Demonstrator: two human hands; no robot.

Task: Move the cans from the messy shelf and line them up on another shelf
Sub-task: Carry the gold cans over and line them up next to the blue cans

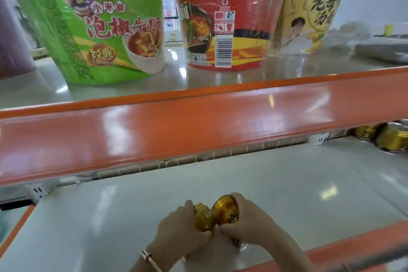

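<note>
Writing: green cup (106, 24) reads 康師傅, 泡椒牛肉面
Left hand (176, 233): fingers wrapped round left can (202, 219)
Right hand (250, 223): fingers gripping right can (227, 210)
Surface: glossy pale shelf (287, 194), orange edge

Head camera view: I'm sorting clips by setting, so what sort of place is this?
Probably a shop or mock-up store aisle: orange-edged shelving, instant noodle cups displayed on the upper shelf, and gold cans on the lower one, where the left hand and right hand each hold a can.

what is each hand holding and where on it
Each holds a gold can by its side wall: the left hand wraps the left can, the right hand wraps the right can.
</note>
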